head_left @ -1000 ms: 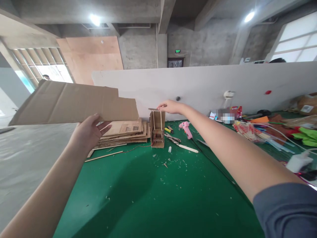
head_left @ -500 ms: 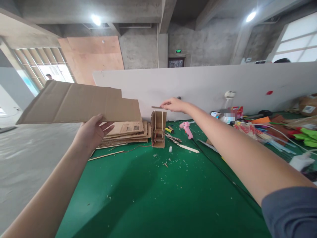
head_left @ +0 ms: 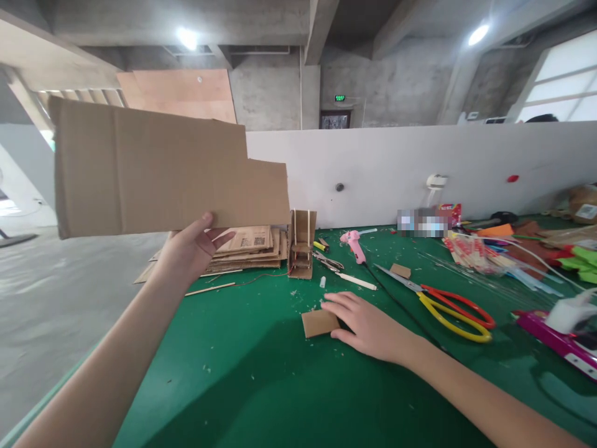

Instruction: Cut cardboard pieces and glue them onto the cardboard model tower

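My left hand (head_left: 189,249) grips the lower edge of a large cardboard sheet (head_left: 163,174), holding it raised above the table at the left. The sheet has a stepped notch at its upper right and a crease near its left side. Low over the green table, my right hand (head_left: 366,323) has its fingers apart, beside the right edge of a small cardboard piece (head_left: 318,324) that lies on the tabletop. Behind it stands a small upright cardboard structure (head_left: 302,249) with thin wooden sticks inside.
Scissors (head_left: 448,308) with red and yellow handles lie right of my right hand. Further back are a pink glue gun (head_left: 354,246), pliers (head_left: 329,261) and stacked cardboard (head_left: 252,246). A purple power strip (head_left: 555,342) sits at the right edge.
My right hand has come down from above the cardboard structure to the table front, where the small cardboard piece now lies. The left hand's sheet has risen and tilted more upright.
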`<state>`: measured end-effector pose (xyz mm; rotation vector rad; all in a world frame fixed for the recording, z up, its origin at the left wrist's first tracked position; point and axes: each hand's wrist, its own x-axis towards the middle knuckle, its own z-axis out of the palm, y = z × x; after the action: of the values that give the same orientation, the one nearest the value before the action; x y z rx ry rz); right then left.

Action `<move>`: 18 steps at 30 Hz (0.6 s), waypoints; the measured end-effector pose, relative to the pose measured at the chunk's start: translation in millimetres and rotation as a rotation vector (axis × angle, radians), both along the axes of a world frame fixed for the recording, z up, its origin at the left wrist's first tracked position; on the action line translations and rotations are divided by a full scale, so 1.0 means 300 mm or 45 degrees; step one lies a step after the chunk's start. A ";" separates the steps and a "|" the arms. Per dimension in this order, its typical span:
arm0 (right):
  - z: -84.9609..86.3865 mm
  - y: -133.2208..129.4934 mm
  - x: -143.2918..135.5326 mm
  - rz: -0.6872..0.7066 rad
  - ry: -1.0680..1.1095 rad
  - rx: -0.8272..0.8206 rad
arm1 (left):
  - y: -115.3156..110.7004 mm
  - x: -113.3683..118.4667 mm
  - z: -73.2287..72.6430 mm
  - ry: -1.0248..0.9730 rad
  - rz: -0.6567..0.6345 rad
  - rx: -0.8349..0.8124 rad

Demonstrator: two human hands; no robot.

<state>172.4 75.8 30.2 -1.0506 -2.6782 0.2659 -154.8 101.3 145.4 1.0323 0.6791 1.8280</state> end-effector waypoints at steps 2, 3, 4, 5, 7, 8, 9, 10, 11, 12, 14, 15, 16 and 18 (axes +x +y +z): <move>0.011 0.014 0.030 -0.100 -0.006 -0.001 | -0.003 0.024 -0.005 0.009 -0.035 0.009; 0.028 0.018 0.046 -0.141 -0.009 -0.020 | -0.005 0.034 -0.009 0.023 -0.052 0.013; 0.047 0.020 0.061 -0.176 -0.012 -0.048 | -0.005 0.043 -0.013 0.042 -0.062 0.016; 0.065 0.018 0.075 -0.204 -0.016 -0.089 | -0.007 0.051 -0.019 0.061 -0.072 0.017; 0.084 0.008 0.088 -0.222 -0.020 -0.186 | -0.012 0.070 -0.033 0.100 -0.094 0.009; 0.082 0.002 0.086 -0.206 -0.016 -0.225 | -0.016 0.082 -0.041 0.116 -0.106 -0.006; 0.072 -0.004 0.078 -0.168 -0.007 -0.249 | -0.023 0.097 -0.051 0.136 -0.123 -0.027; 0.056 -0.010 0.064 -0.118 0.005 -0.246 | -0.031 0.114 -0.062 0.160 -0.149 -0.051; 0.035 -0.014 0.046 -0.066 0.021 -0.213 | -0.041 0.132 -0.074 0.189 -0.179 -0.076; 0.015 -0.019 0.026 -0.019 0.027 -0.161 | -0.052 0.152 -0.086 0.221 -0.213 -0.101; -0.016 -0.033 -0.012 -0.013 0.030 -0.019 | -0.073 0.185 -0.109 0.282 -0.277 -0.138; -0.022 -0.046 -0.027 -0.012 0.023 0.023 | -0.082 0.197 -0.118 0.309 -0.299 -0.149; -0.020 -0.062 -0.037 -0.001 0.015 0.041 | -0.089 0.203 -0.126 0.325 -0.305 -0.162; 0.007 -0.109 -0.043 0.061 0.018 0.006 | -0.100 0.196 -0.132 0.328 -0.272 -0.201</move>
<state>159.5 43.0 32.3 -0.9808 -2.6927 0.2745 -96.1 71.4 105.7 1.1973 0.8187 1.4485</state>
